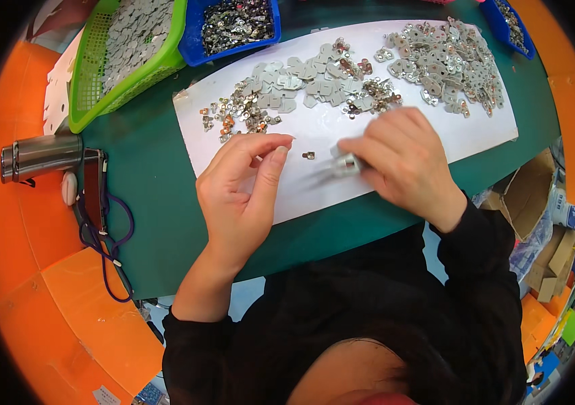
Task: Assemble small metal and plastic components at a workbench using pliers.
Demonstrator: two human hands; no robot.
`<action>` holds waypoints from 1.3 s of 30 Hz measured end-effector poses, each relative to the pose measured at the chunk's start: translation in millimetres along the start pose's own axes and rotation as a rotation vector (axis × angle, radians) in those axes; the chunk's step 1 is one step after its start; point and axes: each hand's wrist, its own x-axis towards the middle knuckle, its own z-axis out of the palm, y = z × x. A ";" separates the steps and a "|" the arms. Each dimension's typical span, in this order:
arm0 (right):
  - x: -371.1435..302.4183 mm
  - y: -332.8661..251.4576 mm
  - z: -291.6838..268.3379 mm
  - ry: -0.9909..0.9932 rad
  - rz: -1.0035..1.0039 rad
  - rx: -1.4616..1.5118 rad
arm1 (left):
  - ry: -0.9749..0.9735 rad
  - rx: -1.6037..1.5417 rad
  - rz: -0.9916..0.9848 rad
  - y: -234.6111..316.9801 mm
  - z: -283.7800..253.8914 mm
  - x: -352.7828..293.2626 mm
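My left hand (240, 192) is raised over the white sheet (311, 199), its thumb and index finger drawn together. Whatever sits at those fingertips, if anything, is too small to make out. To the right, my right hand (405, 158) is closed around a silver metal piece (346, 165), smeared by motion, with a thin blurred end pointing left. One small metal fitting (308, 155) lies alone on the sheet between my hands. Beyond them are heaps of small shiny fittings (250, 115), flat grey metal plates (301, 77) and plates with small parts on them (446, 64).
At the far left a green basket (125, 98) holds grey plates, beside a blue bin (230, 54) of small fittings. Another blue bin (518, 40) stands far right. A steel flask (44, 158) and a phone with a purple cord (95, 192) lie at the left edge of the green table (159, 236).
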 end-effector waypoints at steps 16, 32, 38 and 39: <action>-15.9 -27.7 0.9 0.406 -0.358 0.179 | -0.767 -0.807 -0.699 15.0 -5.9 -1.0; -33.3 19.9 -24.1 0.203 0.435 -0.164 | -0.276 -0.969 -0.677 7.4 -2.7 -0.4; -31.8 17.7 -19.4 0.178 0.439 -0.153 | -0.249 -0.961 -0.656 4.3 -3.1 -1.1; -30.9 15.2 -20.9 0.162 0.457 -0.104 | -0.255 -0.969 -0.652 3.3 -2.8 -1.3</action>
